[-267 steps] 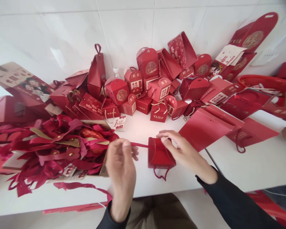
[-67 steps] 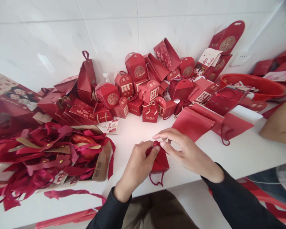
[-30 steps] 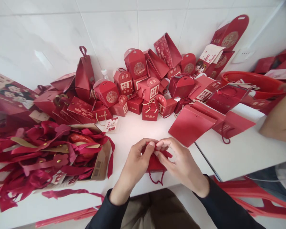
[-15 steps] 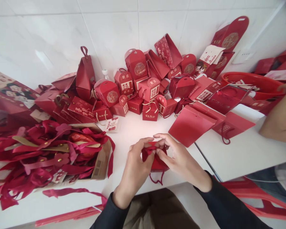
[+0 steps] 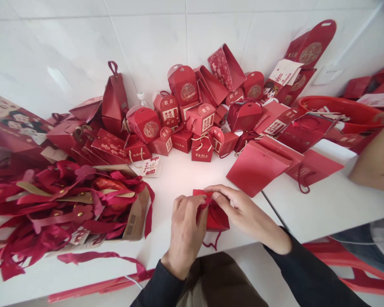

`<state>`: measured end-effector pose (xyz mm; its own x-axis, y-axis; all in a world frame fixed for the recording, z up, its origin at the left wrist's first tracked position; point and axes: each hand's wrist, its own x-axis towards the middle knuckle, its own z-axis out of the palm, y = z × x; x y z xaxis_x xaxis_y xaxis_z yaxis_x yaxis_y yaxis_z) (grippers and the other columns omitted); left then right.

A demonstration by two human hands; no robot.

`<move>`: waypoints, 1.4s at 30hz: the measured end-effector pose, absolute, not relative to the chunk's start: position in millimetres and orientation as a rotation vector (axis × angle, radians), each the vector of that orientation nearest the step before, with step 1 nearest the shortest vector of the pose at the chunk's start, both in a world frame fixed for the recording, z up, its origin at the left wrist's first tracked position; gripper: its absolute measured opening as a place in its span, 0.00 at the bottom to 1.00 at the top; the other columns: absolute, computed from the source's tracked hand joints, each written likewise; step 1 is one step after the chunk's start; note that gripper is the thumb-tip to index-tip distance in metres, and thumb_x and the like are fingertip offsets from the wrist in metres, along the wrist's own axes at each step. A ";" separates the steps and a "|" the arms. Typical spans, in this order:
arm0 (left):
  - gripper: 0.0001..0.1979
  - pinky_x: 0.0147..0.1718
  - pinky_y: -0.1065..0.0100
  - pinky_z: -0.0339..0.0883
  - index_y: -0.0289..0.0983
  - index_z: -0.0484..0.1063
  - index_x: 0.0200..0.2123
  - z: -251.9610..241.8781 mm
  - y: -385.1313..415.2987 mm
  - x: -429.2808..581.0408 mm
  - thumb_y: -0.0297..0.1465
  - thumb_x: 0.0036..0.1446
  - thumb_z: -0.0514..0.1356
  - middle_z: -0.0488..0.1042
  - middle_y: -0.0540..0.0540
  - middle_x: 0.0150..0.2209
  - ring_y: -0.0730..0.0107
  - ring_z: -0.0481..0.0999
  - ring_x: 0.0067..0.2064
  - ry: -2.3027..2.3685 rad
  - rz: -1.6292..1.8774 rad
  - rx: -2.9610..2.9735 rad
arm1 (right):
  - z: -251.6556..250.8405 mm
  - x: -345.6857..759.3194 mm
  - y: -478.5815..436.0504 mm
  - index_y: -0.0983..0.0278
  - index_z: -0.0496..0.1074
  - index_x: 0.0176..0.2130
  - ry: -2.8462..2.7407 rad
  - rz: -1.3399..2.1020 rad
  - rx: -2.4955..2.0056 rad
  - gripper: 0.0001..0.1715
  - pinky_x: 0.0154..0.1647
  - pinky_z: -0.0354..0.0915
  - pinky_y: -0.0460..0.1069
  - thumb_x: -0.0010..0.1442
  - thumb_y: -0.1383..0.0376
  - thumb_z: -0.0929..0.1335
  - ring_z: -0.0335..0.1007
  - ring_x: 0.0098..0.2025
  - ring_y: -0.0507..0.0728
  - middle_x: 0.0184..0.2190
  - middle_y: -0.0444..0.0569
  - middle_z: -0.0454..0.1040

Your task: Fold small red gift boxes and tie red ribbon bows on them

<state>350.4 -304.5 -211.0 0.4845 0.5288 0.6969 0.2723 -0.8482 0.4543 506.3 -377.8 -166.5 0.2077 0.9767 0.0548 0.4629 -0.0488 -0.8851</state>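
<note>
A small red box point(image 5: 219, 218) with a dark red cord handle sits near the table's front edge, between my hands. My left hand point(image 5: 186, 228) is at its left side, fingers curled and pinched on a red ribbon point(image 5: 208, 199) over the top of the box. At the upper right, my right hand point(image 5: 240, 209) has its thumb and fingertips pressed together on the same ribbon. The fingers partly hide the ribbon and the box top.
A cardboard box point(image 5: 137, 217) heaped with red ribbons stands at left. Many red gift boxes point(image 5: 201, 119) line the wall. Flat red bags point(image 5: 257, 166) and a red basin point(image 5: 339, 108) are at right, near another person's arm point(image 5: 376, 157).
My left hand has turned, its back now facing up more, and its fingers have curled over the ribbon. The right hand has shifted slightly right and flattened, uncovering more of the box.
</note>
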 end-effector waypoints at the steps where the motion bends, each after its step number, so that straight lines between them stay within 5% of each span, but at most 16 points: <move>1: 0.09 0.43 0.63 0.70 0.40 0.67 0.44 -211.2 -304.5 350.5 0.21 0.65 0.58 0.79 0.47 0.39 0.67 0.77 0.38 0.659 1.301 2.451 | -166.4 507.4 -377.5 0.59 0.74 0.51 -1.414 0.765 -1.645 0.14 0.60 0.65 0.57 0.74 0.61 0.61 0.72 0.58 0.60 0.53 0.52 0.77; 7: 0.09 0.48 0.62 0.70 0.40 0.70 0.43 -211.7 -305.8 347.3 0.21 0.64 0.60 0.78 0.44 0.45 0.63 0.76 0.48 0.671 1.377 2.445 | -163.9 509.8 -377.8 0.59 0.73 0.43 -1.452 0.752 -1.690 0.08 0.48 0.69 0.54 0.72 0.62 0.64 0.75 0.46 0.59 0.43 0.48 0.77; 17: 0.09 0.40 0.65 0.65 0.40 0.73 0.42 -208.5 -312.2 343.7 0.21 0.62 0.63 0.74 0.46 0.36 0.65 0.71 0.38 0.802 1.444 2.503 | -159.3 510.6 -379.7 0.59 0.70 0.38 -1.450 0.704 -1.709 0.08 0.41 0.66 0.51 0.72 0.62 0.64 0.72 0.42 0.58 0.39 0.46 0.74; 25: 0.10 0.43 0.63 0.63 0.38 0.73 0.41 -211.0 -316.4 337.2 0.19 0.60 0.64 0.76 0.44 0.40 0.63 0.72 0.42 0.832 1.386 2.526 | -158.1 514.6 -379.0 0.60 0.71 0.38 -1.306 0.786 -1.721 0.12 0.35 0.62 0.49 0.71 0.57 0.64 0.70 0.37 0.55 0.39 0.45 0.75; 42: 0.10 0.43 0.64 0.63 0.37 0.72 0.41 -207.3 -328.1 319.3 0.17 0.62 0.60 0.74 0.47 0.37 0.67 0.72 0.40 0.895 1.309 2.450 | -181.1 530.6 -387.2 0.60 0.71 0.39 -1.191 0.650 -1.867 0.14 0.36 0.61 0.50 0.71 0.54 0.63 0.67 0.35 0.56 0.36 0.44 0.74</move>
<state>319.3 -328.1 -207.3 0.4168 0.6078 0.6759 0.4094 -0.7894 0.4575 530.6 -387.2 -181.1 0.4218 0.9067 0.0013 0.4897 -0.2267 -0.8419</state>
